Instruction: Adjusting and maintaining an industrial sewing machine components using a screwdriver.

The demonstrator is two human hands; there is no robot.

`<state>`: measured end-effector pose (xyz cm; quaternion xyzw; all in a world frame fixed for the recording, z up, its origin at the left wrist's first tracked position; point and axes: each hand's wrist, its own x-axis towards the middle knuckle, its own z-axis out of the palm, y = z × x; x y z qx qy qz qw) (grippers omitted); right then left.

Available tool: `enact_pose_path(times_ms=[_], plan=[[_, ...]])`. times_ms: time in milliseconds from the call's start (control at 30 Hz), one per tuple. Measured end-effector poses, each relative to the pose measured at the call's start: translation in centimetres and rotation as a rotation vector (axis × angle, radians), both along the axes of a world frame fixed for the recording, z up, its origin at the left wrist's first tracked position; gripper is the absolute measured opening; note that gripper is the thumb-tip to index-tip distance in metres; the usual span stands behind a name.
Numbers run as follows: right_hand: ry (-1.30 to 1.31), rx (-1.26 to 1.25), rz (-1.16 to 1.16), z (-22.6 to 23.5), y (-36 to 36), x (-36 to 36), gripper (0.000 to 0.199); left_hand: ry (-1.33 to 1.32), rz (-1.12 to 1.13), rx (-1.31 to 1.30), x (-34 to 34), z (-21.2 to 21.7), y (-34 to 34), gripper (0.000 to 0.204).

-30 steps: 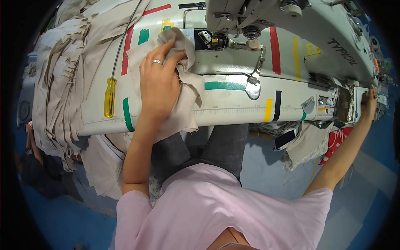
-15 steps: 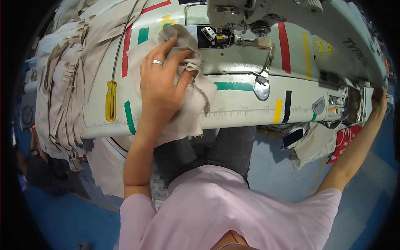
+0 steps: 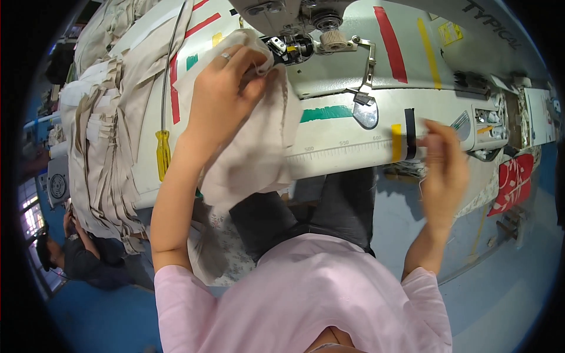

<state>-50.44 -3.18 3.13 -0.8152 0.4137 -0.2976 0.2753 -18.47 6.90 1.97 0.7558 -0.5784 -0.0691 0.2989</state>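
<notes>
- Holding the cloth [image 3: 253, 159] on the tabletop [image 3: 335, 162], the left hand [image 3: 220, 103] pinches its upper part between thumb and fingers, just beside the mechanism [image 3: 288, 50], which is at 1 o'clock from the cloth.
- To do this well, I think one should smooth the bunched part, align the edge, and guard the fingers from the metal.
- The right hand [image 3: 444, 167], at 3 o'clock, is blurred, its fingers bent; whether they grasp something, I cannot tell.
- At 9 o'clock lie the screwdriver [image 3: 163, 156] and, beyond it, the pile [image 3: 100, 153].
- At 3 o'clock, the guide [image 3: 366, 113] could catch the cloth.
- At 6 o'clock, the cloth overhangs the front edge and may drag.
</notes>
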Motion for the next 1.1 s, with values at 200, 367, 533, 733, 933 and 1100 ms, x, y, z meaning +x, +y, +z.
enact_pose_path(times_ms=[200, 367, 533, 733, 933, 1100], plan=[[0.023, -0.514, 0.377, -1.4, -0.5, 9.3, 0.036, -0.110, -0.034, -0.142, 0.6, -0.9, -2.4, 0.018], [0.131, -0.692, 0.380, -1.4, -2.1, 12.6, 0.029, 0.324, 0.077, -0.232, 0.9, -2.2, -2.7, 0.017], [0.174, -0.794, 0.350, -1.3, -3.6, 13.7, 0.020, 0.373, 0.087, -0.215, 0.4, -1.6, -3.6, 0.018], [0.254, -0.859, 0.332, -1.2, -5.5, 14.1, 0.005, 0.284, 0.096, -0.185, -0.1, -0.9, -4.0, 0.020], [0.231, -0.826, 0.315, -0.5, -4.5, 14.1, 0.008, 0.249, 0.121, -0.156, -0.1, -1.4, -4.1, 0.020], [0.215, -0.786, 0.345, -1.1, -4.5, 14.3, 0.007, 0.228, 0.123, -0.159, 0.1, -1.7, -4.3, 0.019]])
